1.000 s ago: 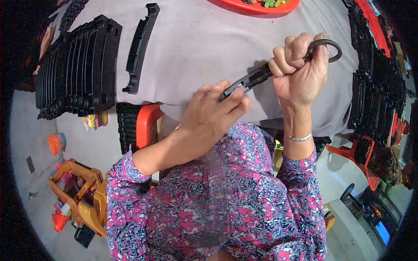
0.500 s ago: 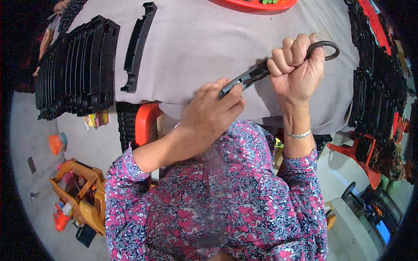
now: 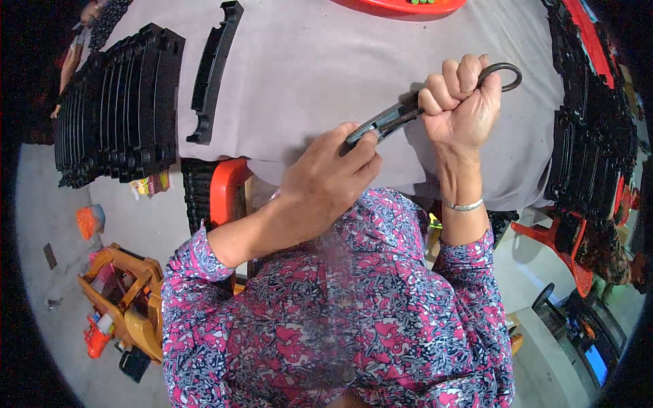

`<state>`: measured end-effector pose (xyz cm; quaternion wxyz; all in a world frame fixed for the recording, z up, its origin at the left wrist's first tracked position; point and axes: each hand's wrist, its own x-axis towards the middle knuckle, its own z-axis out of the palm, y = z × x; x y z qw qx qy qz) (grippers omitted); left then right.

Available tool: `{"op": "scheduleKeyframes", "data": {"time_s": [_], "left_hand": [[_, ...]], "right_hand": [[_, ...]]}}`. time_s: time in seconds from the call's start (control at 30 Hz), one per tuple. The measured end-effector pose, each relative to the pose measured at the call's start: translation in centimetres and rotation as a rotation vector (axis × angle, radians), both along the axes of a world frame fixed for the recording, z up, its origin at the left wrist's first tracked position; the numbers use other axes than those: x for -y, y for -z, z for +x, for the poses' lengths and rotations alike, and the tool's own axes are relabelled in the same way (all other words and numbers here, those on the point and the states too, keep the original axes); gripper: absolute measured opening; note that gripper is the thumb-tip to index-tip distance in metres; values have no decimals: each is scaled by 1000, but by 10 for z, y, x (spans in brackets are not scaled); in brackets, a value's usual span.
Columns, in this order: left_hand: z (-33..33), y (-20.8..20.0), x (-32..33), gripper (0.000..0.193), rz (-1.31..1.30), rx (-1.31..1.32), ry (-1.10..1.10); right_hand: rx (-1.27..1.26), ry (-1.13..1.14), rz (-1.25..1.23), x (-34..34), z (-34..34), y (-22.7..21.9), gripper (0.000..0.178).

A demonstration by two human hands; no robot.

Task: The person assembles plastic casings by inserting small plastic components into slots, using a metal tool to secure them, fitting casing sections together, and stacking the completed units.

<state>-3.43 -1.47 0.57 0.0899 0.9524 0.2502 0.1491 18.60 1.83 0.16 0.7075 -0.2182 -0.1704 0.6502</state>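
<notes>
Left hand (image 3: 332, 166) pinched the black part's (image 3: 392, 121) lower end above the worktop's (image 3: 306, 68) near edge, right hand (image 3: 459, 102) fisted round a ring-ended tool (image 3: 520, 76) aligned with it; steady pinch, tool kept in line, probably worked best.

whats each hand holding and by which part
The left hand pinches a black piece by its lower left end; the right hand grips a dark tool right beside its ring.
</notes>
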Motion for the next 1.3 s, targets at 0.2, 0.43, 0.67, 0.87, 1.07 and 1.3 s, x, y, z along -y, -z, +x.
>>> {"op": "scheduleKeyframes", "data": {"time_s": [0.2, 0.43, 0.67, 0.87, 1.07, 1.3], "left_hand": [[0, 2, 0, 26, 17, -6, 0], [-1, 4, 1, 25, 58, 28, -17], [1, 3, -1, 23, -61, 98, 0], [0, 4, 1, 18, -58, 202, -63], [-4, 3, -1, 16, -10, 262, -83], [-17, -1, 3, 31, -216, 288, -211]], "right_hand": [[16, 40, -43, 2, -4, -3, 50], [18, 54, -54, 0, -7, -3, 49], [132, 112, -100, -4, -9, -7, 46], [113, 116, -47, -7, 4, -21, 42], [260, 199, -201, 2, 49, -16, 31], [715, 260, -462, 7, 56, -4, 20]]}}
